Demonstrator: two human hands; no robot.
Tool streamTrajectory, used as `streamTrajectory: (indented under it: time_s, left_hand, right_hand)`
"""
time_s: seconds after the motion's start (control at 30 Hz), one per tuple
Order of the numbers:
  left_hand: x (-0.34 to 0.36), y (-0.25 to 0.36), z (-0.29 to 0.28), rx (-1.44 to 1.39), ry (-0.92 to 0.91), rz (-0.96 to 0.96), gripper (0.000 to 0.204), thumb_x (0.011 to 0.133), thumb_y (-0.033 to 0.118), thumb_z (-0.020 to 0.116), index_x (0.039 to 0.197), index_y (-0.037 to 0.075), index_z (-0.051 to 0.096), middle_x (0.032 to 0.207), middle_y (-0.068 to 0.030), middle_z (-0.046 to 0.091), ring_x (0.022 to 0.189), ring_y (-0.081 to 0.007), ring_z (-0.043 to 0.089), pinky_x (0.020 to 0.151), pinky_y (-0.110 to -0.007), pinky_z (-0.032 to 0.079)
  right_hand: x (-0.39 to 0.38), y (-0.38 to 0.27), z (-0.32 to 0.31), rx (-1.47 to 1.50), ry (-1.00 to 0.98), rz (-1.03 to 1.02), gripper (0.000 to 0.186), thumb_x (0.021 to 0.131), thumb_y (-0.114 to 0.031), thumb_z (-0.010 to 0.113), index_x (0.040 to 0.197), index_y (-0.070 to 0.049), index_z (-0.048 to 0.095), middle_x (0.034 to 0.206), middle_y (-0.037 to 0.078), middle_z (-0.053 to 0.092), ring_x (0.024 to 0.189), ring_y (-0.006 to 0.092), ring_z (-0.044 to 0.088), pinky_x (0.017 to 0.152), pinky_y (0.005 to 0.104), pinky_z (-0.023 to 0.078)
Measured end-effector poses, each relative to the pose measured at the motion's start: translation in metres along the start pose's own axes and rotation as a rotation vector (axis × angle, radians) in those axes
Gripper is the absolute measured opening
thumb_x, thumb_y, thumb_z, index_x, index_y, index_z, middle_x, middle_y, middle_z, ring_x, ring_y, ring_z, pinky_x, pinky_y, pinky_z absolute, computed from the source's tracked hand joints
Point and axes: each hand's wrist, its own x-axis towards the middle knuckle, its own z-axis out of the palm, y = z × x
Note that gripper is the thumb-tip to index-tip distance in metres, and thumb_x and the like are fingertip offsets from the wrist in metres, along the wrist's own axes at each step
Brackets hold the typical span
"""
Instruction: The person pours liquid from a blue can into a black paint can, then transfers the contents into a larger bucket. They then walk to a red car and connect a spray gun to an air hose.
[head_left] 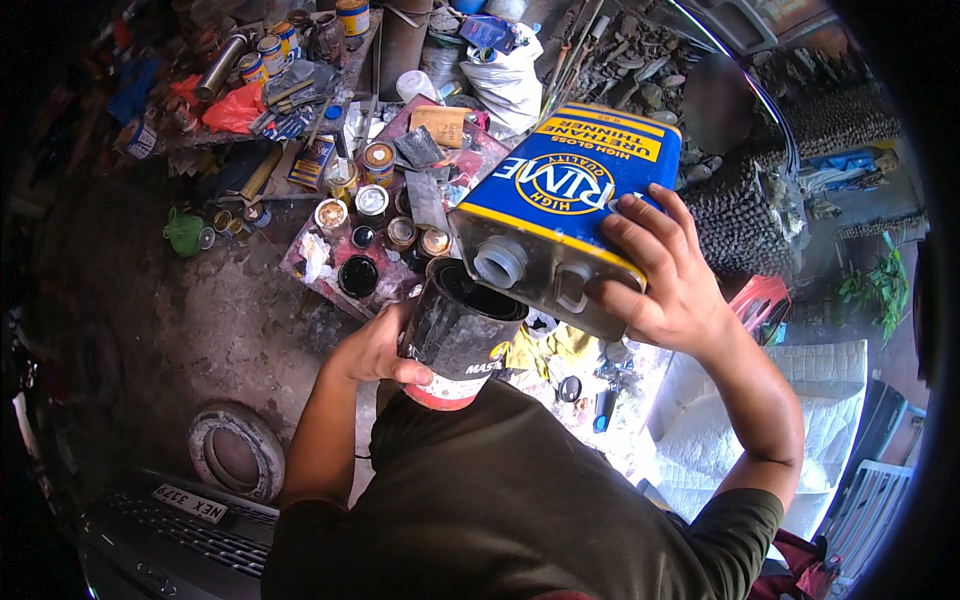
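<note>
My left hand is wrapped round a dark paint can with a white and red band low on its side. The top of this can is uncovered, and its inside is dark. In my right hand is a large rectangular metal can, blue and yellow, tipped over on its side. Its pale plastic spout hangs just above the rim of the paint can. Whether any liquid is flowing from the spout cannot be made out. My right fingers lie across the blue face, beside the can's handle.
Beyond the cans, several small paint tins and a pot of black paint crowd a stained tabletop. A cluttered bench stands at the far left. A tyre lies on the floor near a vehicle's front. White padding is at right.
</note>
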Motion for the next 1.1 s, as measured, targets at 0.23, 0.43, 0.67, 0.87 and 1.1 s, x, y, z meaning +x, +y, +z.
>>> streamTrajectory:
  time_s: [0.23, 0.43, 0.67, 0.87, 1.1]
  left_hand:
    - [-0.002, -0.016, -0.005, 0.420, 0.272, 0.143, 0.124, 0.057, 0.046, 0.101, 0.153, -0.005, 0.043, 0.147, -0.0231, 0.057, 0.138, -0.0356, 0.056, 0.118, -0.047, 0.042]
    - [-0.020, -0.008, -0.014, 0.944, 0.745, 0.284, 0.112, 0.049, 0.029, 0.102, 0.145, 0.002, 0.051, 0.141, -0.0194, 0.056, 0.133, -0.0396, 0.057, 0.114, -0.049, 0.047]
    - [-0.056, 0.003, -0.021, 1.166, 0.958, 0.419, 0.106, 0.056, 0.018, 0.101, 0.146, 0.005, 0.047, 0.148, -0.0203, 0.049, 0.140, -0.0389, 0.051, 0.118, -0.048, 0.042]
    - [-0.082, -0.005, -0.008, 1.127, 1.039, 0.538, 0.103, 0.068, 0.013, 0.097, 0.151, 0.006, 0.037, 0.150, -0.0193, 0.043, 0.145, -0.0380, 0.048, 0.121, -0.048, 0.040]
    - [-0.105, -0.031, 0.037, 0.999, 1.190, 0.434, 0.112, 0.060, 0.017, 0.101, 0.151, 0.006, 0.037, 0.146, -0.0161, 0.050, 0.140, -0.0322, 0.050, 0.121, -0.045, 0.038]
  right_hand:
    - [-0.027, 0.017, 0.039, 0.537, 0.154, 0.451, 0.097, 0.054, -0.022, 0.098, 0.135, -0.003, 0.048, 0.134, 0.026, 0.052, 0.130, 0.0508, 0.052, 0.109, 0.0542, 0.046]
    - [-0.041, 0.052, 0.140, 0.629, 0.331, 0.893, 0.094, 0.058, -0.015, 0.084, 0.141, 0.003, 0.044, 0.134, 0.018, 0.050, 0.133, 0.0333, 0.051, 0.118, 0.0407, 0.040]
    - [-0.113, 0.102, 0.312, 0.226, 0.519, 1.226, 0.103, 0.064, -0.031, 0.097, 0.147, 0.005, 0.048, 0.141, 0.026, 0.052, 0.131, 0.0402, 0.049, 0.117, 0.0482, 0.037]
    - [-0.160, 0.070, 0.383, -0.009, 0.567, 1.493, 0.107, 0.063, -0.039, 0.101, 0.145, 0.005, 0.048, 0.138, 0.025, 0.058, 0.135, 0.0424, 0.045, 0.118, 0.0518, 0.036]
    - [-0.152, 0.043, 0.374, 0.054, 0.484, 1.551, 0.127, 0.058, -0.062, 0.100, 0.148, 0.008, 0.043, 0.140, 0.029, 0.055, 0.137, 0.0462, 0.045, 0.114, 0.0533, 0.042]
